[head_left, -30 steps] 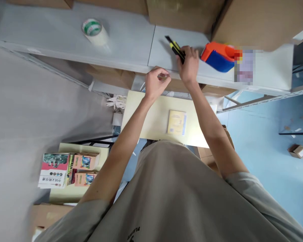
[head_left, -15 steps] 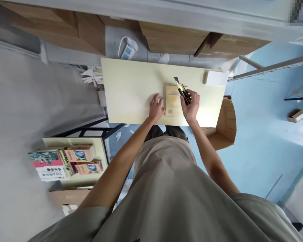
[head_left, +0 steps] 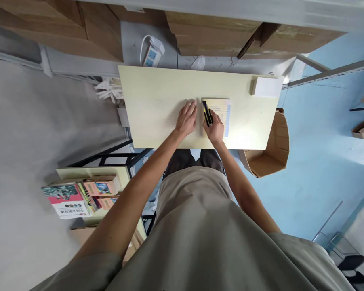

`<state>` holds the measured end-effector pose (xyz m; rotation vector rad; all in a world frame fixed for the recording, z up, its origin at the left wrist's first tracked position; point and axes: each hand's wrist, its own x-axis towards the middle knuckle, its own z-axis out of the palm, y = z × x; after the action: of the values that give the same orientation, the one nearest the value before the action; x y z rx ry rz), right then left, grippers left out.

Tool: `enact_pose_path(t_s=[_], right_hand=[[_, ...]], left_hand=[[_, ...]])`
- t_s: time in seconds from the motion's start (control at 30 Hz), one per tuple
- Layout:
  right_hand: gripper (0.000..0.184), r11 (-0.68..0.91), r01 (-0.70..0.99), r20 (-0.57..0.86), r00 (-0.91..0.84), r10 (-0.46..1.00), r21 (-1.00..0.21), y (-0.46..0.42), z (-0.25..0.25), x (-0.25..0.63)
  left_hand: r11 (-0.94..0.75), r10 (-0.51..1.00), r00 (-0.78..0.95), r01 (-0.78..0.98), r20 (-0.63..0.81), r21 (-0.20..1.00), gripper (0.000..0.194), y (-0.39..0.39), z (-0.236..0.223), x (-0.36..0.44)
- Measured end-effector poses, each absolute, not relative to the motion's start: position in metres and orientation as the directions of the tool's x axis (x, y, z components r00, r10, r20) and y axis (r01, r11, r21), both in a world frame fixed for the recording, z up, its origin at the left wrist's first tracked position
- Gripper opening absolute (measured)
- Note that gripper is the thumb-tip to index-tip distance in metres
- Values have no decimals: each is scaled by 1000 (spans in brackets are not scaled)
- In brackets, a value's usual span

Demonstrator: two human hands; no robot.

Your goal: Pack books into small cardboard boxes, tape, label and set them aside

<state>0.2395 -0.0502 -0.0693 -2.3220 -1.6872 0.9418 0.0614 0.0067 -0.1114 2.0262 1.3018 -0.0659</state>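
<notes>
My right hand [head_left: 215, 130] is closed around a black and yellow utility knife [head_left: 206, 112], its tip at the left edge of a pale yellow book [head_left: 219, 110] that lies flat on the cream table [head_left: 157, 105]. My left hand [head_left: 186, 120] rests flat on the table, fingers stretched out, just left of the book and touching its edge or nearly so.
A white box [head_left: 266, 86] sits at the table's far right corner. Cardboard boxes [head_left: 212, 34] and a power strip [head_left: 152, 55] lie on the shelf beyond. An open cardboard box [head_left: 269, 149] stands right of the table; books [head_left: 78, 196] are stacked on a low shelf at left.
I took the knife off the upper shelf and brought it down to the book. The left hand opened flat on the table beside the book. The view dropped to the table.
</notes>
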Motion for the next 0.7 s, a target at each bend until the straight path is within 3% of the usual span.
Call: enact_pose_path(t_s=[0.2, 0.4, 0.7], right_hand=[[73, -372, 882, -531, 177, 829, -288, -19, -57, 214], [80, -377, 898, -589, 183, 787, -226, -10, -47, 201], [77, -373, 910, -602, 197, 773, -181, -9, -46, 193]], left_hand=[[-302, 687, 590, 763, -425, 572, 88, 30, -108, 44], [-285, 687, 582, 767, -436, 574, 91, 32, -102, 47], [-300, 663, 592, 771, -459, 563, 92, 38, -95, 51]])
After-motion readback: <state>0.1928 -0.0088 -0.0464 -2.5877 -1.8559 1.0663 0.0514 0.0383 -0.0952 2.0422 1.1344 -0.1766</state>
